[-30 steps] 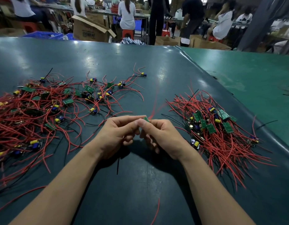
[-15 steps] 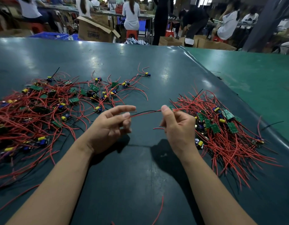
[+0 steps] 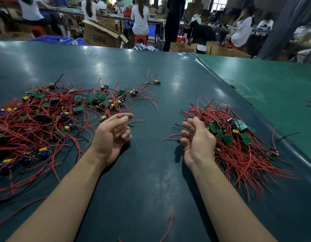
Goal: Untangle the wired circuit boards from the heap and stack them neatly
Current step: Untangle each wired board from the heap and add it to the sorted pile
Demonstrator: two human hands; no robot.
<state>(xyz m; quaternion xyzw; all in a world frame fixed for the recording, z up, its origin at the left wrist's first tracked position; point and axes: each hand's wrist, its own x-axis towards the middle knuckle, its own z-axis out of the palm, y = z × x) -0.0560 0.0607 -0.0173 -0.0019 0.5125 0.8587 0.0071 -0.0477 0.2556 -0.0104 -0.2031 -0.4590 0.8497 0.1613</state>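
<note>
A tangled heap of wired circuit boards (image 3: 46,116) spreads over the left of the dark table (image 3: 151,172): small green boards with yellow and blue parts on red and black wires. A tidier pile of the same boards (image 3: 238,137) lies on the right, wires fanned out. My left hand (image 3: 112,135) hovers at the heap's right edge, fingers loosely curled and holding nothing. My right hand (image 3: 196,138) sits against the left edge of the pile, fingers relaxed. A red wire (image 3: 168,139) and some black ones stick out leftward from beneath its fingers.
One loose red wire (image 3: 169,224) lies near the front edge between my forearms. A lighter green table surface (image 3: 273,88) adjoins on the right. Beyond the far edge are cardboard boxes (image 3: 102,35), blue crates and several seated people.
My hands held one board and its wires stretched between them at the centre. They have since parted: the right moved to the right pile, the left let go of the wire and drew left.
</note>
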